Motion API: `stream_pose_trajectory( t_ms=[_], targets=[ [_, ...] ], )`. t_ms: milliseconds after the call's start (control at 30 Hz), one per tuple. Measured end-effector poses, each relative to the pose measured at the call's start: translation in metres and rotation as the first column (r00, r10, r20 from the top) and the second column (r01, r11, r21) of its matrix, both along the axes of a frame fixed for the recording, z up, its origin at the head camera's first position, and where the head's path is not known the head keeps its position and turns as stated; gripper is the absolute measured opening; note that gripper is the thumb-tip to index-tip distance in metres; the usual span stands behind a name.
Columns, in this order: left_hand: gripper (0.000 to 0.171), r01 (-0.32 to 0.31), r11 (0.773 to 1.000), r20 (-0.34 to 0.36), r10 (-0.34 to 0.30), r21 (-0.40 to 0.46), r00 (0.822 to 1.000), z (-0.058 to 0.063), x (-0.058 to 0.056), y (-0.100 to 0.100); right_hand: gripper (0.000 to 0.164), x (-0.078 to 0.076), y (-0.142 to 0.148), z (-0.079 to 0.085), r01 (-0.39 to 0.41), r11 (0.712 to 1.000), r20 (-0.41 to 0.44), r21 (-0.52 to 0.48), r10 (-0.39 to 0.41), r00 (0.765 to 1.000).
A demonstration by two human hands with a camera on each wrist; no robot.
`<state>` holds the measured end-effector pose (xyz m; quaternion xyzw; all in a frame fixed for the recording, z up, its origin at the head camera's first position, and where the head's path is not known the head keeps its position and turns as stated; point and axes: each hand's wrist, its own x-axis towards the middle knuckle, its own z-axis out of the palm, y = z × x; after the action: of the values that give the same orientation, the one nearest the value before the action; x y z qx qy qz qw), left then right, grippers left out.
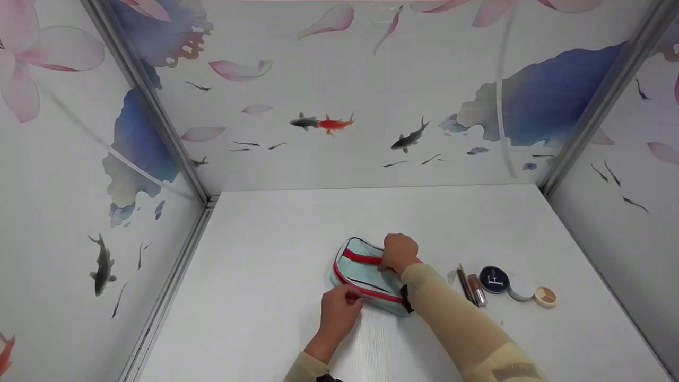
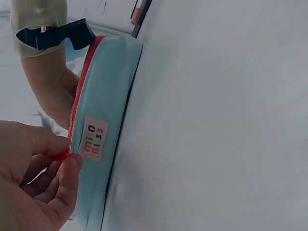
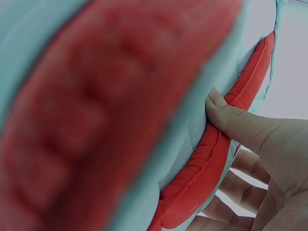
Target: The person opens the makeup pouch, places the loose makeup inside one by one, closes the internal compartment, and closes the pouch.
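Observation:
A light-blue zippered pouch (image 1: 366, 276) with red trim and a red strap lies on the white table, a small lettered label (image 2: 94, 138) on its side. At the pouch's near edge, my left hand (image 1: 340, 312) pinches a red tab (image 2: 61, 155), apparently the zipper pull, between thumb and fingers. The red zipper (image 2: 83, 82) looks closed along the stretch that shows. My right hand (image 1: 399, 252) grips the pouch's far right side; its thumb lies over the red strap (image 3: 197, 166) and its other fingers reach round the far side. What is inside the pouch is hidden.
Right of the pouch lie a dark pencil (image 1: 464, 284), a lipstick-like tube (image 1: 477, 291), a round dark-blue case (image 1: 494, 279), a white ring-like item (image 1: 522, 292) and a small round palette (image 1: 545, 297). Printed panels (image 1: 360, 95) wall the table on three sides.

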<state>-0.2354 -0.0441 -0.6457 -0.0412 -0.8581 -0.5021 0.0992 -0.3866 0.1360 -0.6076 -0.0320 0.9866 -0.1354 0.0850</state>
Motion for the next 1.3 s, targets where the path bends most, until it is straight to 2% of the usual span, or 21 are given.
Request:
stream_pose_trajectory(
  t_ms=[333,767,867,1067,1300],
  targets=[
    [0.010,0.013,1.000,-0.011,-0.013,-0.002,1.000,0.000,0.004,0.009,0.046,0.002,-0.001,0.003,-0.003,1.000,-0.002,0.008,0.003,1.000],
    [0.009,0.053,0.999,0.027,-0.053,0.001,0.998,-0.001,0.009,0.017,0.047,0.002,-0.003,0.006,0.015,1.000,0.026,-0.009,-0.015,1.000],
    [0.009,0.053,0.999,0.028,-0.053,0.005,0.998,-0.001,0.011,0.020,0.047,0.002,-0.003,0.005,0.014,1.000,0.021,-0.012,-0.014,1.000],
    [0.010,0.053,0.998,-0.016,-0.053,-0.018,0.998,-0.002,0.011,0.026,0.048,0.001,-0.001,0.001,-0.009,1.000,-0.016,0.016,0.010,1.000],
    [0.008,0.084,0.996,0.012,-0.084,-0.021,0.996,-0.003,0.014,0.036,0.049,0.002,0.000,0.000,-0.012,1.000,-0.015,-0.014,0.012,1.000]
  ],
)
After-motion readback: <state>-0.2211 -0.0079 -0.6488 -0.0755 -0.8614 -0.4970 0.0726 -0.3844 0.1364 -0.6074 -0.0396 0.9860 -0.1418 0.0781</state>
